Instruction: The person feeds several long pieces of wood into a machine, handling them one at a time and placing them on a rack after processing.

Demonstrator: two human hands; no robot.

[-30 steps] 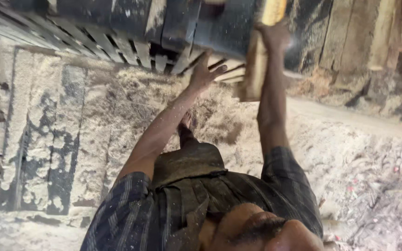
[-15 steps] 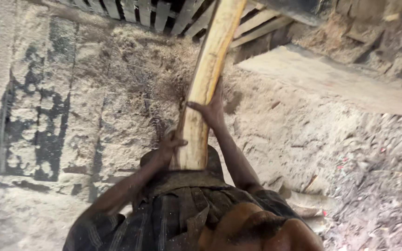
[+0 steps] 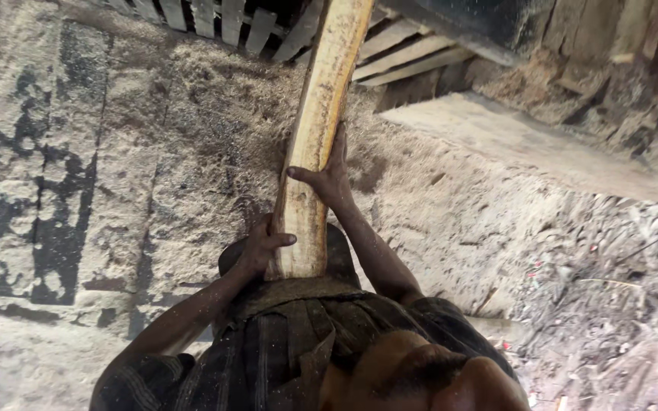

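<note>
The ground [image 3: 116,175] fills most of the view, a pale floor thick with sawdust and streaked with dark patches, with a slatted wooden structure [image 3: 215,19] along the top edge and a flat concrete slab [image 3: 512,141] off to the right. Over it runs the long pale plank [image 3: 315,144], rough-sawn and slightly curved, its near end butted against the person's waist and its far end reaching up out of view near the slats. The right hand [image 3: 329,175] is wrapped around the plank's right edge about midway, its grip closed on the wood with the thumb across the face. The left hand [image 3: 260,247] clasps the near end at its left edge, fingers curled over it. Loose sawdust underfoot could let a foot slide, and the plank's length could make it swing or twist out of both hands, or catch on the slats.
</note>
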